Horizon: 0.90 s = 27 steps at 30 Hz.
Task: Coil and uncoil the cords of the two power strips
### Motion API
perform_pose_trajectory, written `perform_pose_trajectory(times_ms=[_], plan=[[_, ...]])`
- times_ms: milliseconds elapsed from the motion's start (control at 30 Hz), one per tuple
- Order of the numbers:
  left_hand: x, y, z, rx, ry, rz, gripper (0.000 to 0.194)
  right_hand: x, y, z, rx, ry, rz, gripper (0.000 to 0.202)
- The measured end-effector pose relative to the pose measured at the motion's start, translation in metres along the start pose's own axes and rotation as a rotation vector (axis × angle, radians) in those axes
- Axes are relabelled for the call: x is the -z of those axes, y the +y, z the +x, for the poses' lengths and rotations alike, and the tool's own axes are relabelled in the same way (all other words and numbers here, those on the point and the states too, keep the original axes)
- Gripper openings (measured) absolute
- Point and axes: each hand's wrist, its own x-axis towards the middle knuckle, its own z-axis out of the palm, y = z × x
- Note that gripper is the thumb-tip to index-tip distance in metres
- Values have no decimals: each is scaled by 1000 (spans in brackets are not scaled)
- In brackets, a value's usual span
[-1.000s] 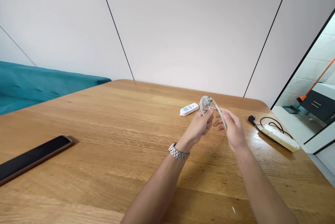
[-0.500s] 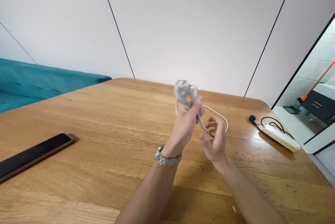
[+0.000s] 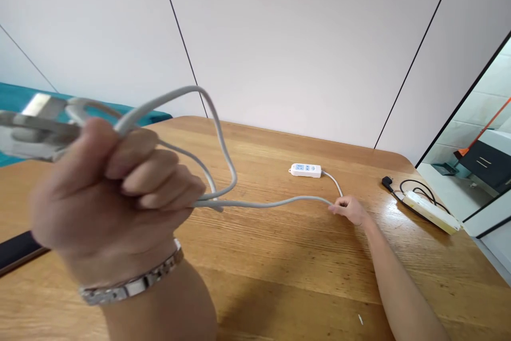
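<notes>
My left hand, close to the camera at the left, is closed around looped grey-white cable; a blurred pale plug juts out past its thumb. The cable stretches rightward over the wooden table to my right hand, whose fingers pinch it. From there it bends back to a small white power strip with blue sockets, lying on the table.
At the right lies another power strip with a black cord and plug. A dark phone is partly hidden at the left edge. The wooden table meets a white wall; a teal sofa stands behind at left.
My left hand has swung left and nearer the camera with the plug and cable. My right hand has moved right and now pinches the cable. The white power strip has come into sight.
</notes>
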Motion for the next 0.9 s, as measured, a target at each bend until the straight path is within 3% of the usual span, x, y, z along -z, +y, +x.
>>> perform_pose_trajectory(times_ms=[133, 233, 400, 533, 633, 733, 900], plan=[[-19, -19, 5, 146, -277, 4, 64, 5, -26, 3, -165, 289, 180, 57], [-39, -41, 11, 297, -430, 56, 61, 4, -56, 2, -283, 427, 500, 49], [-74, -77, 9, 388, -495, 152, 55, 5, -104, -11, -209, 434, 969, 27], [-93, -90, 1, 344, -493, 230, 47, 5, -118, -19, -145, 322, 986, 31], [-90, -89, 5, 308, -377, 158, 47, 8, -112, -18, -157, 313, 826, 38], [-73, -80, 20, 205, -117, 71, 51, 12, -98, -15, -164, 346, 612, 43], [-38, -63, 36, -215, 290, 185, 50, 14, -82, -10, -181, 443, 394, 44]])
